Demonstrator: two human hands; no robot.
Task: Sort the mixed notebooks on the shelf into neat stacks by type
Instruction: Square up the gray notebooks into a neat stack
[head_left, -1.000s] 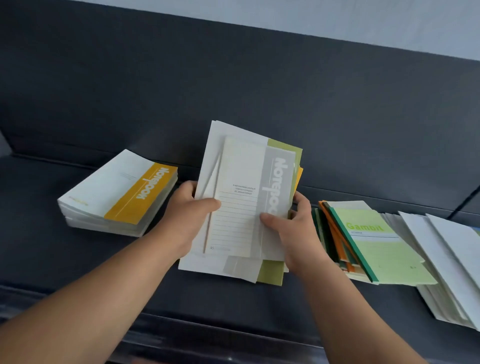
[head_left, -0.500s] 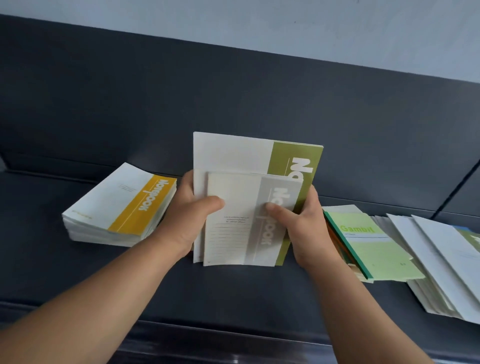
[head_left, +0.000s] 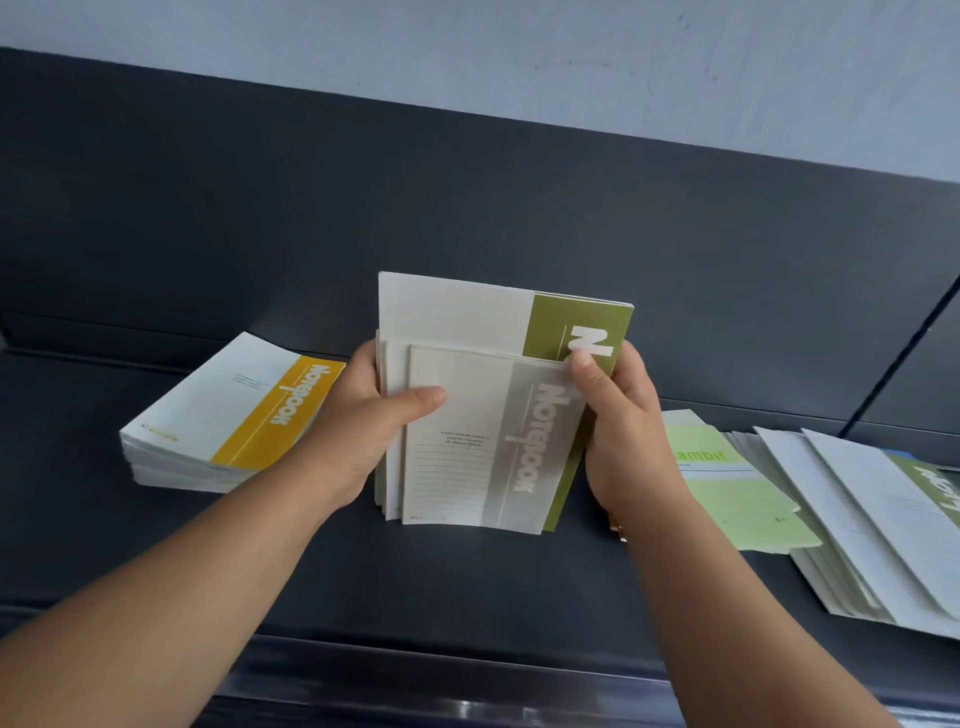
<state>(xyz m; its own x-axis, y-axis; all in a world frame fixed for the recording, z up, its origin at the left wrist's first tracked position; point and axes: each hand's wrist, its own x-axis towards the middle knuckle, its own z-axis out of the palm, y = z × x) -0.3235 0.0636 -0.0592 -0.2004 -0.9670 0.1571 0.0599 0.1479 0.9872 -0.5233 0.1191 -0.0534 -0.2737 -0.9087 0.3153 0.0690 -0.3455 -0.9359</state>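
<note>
I hold a bundle of notebooks upright on its lower edge on the dark shelf (head_left: 467, 582). A small grey-banded notebook (head_left: 483, 447) is at the front; a larger olive-banded notebook (head_left: 467, 317) stands behind it. My left hand (head_left: 363, 421) grips the bundle's left edge, thumb across the front cover. My right hand (head_left: 618, 421) grips the right edge, with a fingertip at the grey notebook's top right corner. A neat stack of yellow-banded notebooks (head_left: 234, 415) lies to the left.
To the right lie a pale green Gambit notebook (head_left: 727, 493) on a loose pile and a fanned spread of white and olive notebooks (head_left: 857, 519). The shelf's dark back panel (head_left: 467, 197) rises behind. The shelf's front lip (head_left: 467, 675) runs below my arms.
The bundle went from tilted and fanned to squared and upright on its lower edge. My right hand slid up the right edge to the grey notebook's top corner.
</note>
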